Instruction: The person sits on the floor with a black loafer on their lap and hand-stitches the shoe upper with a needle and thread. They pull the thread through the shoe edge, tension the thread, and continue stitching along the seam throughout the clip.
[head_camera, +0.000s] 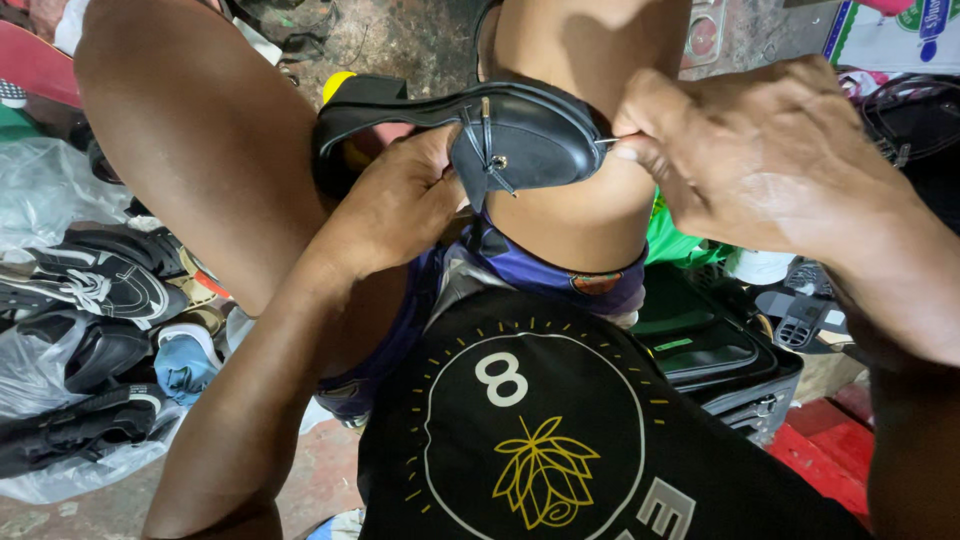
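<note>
Much of the black leather shoe (500, 135) is hard to read: its heel end runs left behind the left hand (400, 205), and its toe disappears under the right hand (745, 150). A yellow patch shows behind the heel strap, but what it belongs to cannot be told. The shoe lies sideways across the person's right knee, in the middle of the view and slightly far, with a small metal stud and thin black cords on its upper.

The left hand's grip is closed on the shoe from below, thumb pressed against the upper near the stud; the fingers behind are hidden. The right hand's grip is pinched together at the shoe's right edge, thumb and forefinger meeting on something thin and pale that is too small to identify, perhaps a needle or thread.

The near part of the view is filled by a black shirt (560, 430) with a printed circle emblem, cut off by the bottom edge. On the left, a pile of dark shoes (100, 290) lies among clear plastic bags (45, 190). On the right, a black case (715, 355) sits partly hidden behind the knee and right forearm.
</note>
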